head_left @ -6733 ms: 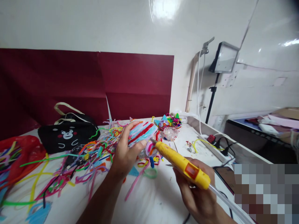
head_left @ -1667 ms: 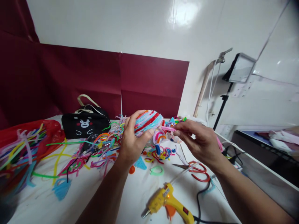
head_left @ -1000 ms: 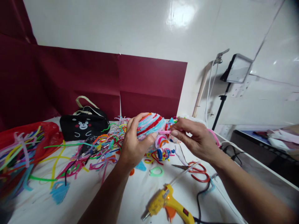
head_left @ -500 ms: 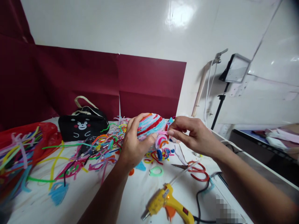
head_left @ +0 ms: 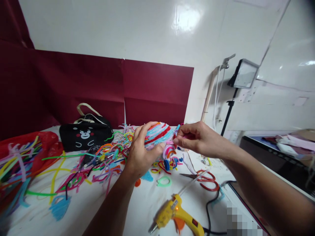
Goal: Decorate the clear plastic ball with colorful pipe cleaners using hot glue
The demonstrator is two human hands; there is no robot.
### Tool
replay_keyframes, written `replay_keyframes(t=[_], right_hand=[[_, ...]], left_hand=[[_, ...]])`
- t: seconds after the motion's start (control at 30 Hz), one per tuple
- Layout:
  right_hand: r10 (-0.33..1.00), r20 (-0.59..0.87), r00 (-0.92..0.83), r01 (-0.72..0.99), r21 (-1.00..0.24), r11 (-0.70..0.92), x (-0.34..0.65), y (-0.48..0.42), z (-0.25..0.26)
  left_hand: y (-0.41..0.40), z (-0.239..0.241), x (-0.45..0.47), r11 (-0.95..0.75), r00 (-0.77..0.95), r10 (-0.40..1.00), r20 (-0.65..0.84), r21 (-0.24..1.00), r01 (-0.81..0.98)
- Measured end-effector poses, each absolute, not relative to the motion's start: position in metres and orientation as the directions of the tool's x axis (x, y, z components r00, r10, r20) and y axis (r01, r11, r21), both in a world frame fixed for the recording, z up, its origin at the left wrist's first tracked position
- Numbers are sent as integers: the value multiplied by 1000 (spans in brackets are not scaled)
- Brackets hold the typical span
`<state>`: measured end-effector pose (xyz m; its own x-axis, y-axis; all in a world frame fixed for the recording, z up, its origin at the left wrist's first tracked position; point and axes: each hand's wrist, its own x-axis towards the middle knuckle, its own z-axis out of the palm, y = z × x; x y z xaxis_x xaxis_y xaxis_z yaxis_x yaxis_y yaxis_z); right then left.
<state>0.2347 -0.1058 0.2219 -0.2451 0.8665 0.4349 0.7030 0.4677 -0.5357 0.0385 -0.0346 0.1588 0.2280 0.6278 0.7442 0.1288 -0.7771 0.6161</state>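
Note:
A rounded piece (head_left: 159, 132) covered in striped fuzzy pipe cleaners, red, light blue, white and orange, is in my left hand (head_left: 140, 153). My fingers lie over its left side and the thumb stretches along its lower front. At its right edge my right hand (head_left: 198, 139) is closed in a pinch, thumb against forefinger, on a pink pipe cleaner (head_left: 169, 142) beside the piece. Just below hang curled pipe-cleaner shapes (head_left: 169, 152) in pink, white, orange and blue; whether they are attached to the piece I cannot tell.
A yellow glue gun (head_left: 169, 213) with its light on lies in front, its cord running right. Behind it are red-handled scissors (head_left: 209, 178) and a green loop (head_left: 164, 181). Tangled pipe cleaners (head_left: 108, 157), a black bag (head_left: 86, 136) and a red plastic bag (head_left: 50, 146) occupy the left.
My right hand has shifted slightly left, staying pinched at the piece's right edge. My left hand keeps its hold. The whole view has shifted a little.

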Motion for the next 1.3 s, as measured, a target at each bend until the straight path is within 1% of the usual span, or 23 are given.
replay_keyframes(t=[0.17,0.37,0.53,0.87,1.2,1.3], right_hand=[[908,338,-249,666,-620,414,236,-103,228],[929,285,-235,648,-666,368,235,-98,232],[937,267,-225,661,-665,348,234,-97,234],[935,293,-198,670,-656,347,230,-96,231],[964,244,-107,782,-578,233,218,-102,238],[952,291,-98,755,-601,261,221,-100,234]], left_hand=[[-35,159,40,-764,238,643,728,631,134],[-36,160,40,-747,241,662,709,652,134],[-36,159,40,-745,244,664,707,654,134],[-32,157,39,-750,264,654,709,655,96],[-32,156,43,-726,216,683,698,680,97],[-30,155,42,-706,214,698,683,706,54]])
